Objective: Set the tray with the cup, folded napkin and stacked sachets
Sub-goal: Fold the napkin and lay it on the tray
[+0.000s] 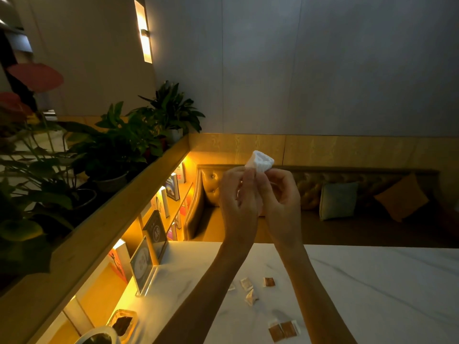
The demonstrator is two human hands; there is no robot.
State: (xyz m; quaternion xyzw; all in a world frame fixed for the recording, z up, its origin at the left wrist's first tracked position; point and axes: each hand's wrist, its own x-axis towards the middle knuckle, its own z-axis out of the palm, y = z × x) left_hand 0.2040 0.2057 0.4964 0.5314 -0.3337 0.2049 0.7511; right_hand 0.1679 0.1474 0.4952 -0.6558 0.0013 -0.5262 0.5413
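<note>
Both my hands are raised above the white marble table (pixel 372 281), holding a white napkin (pixel 259 162) between them. My left hand (pixel 238 202) pinches its left side and my right hand (pixel 280 202) pinches its right side; the napkin's bunched top sticks up above my fingers. Several small sachets lie loose on the table: white ones (pixel 248 290) and a brown one (pixel 269 282) between my forearms, two brown ones (pixel 283 330) nearer me. A white cup (pixel 99 336) shows at the bottom left edge. No tray is in view.
A small glass dish with dark contents (pixel 123 324) and an upright card stand (pixel 142 265) sit at the table's left. A lit bookshelf and potted plants (pixel 111 155) run along the left. A brown sofa with cushions (pixel 347 202) stands beyond the table.
</note>
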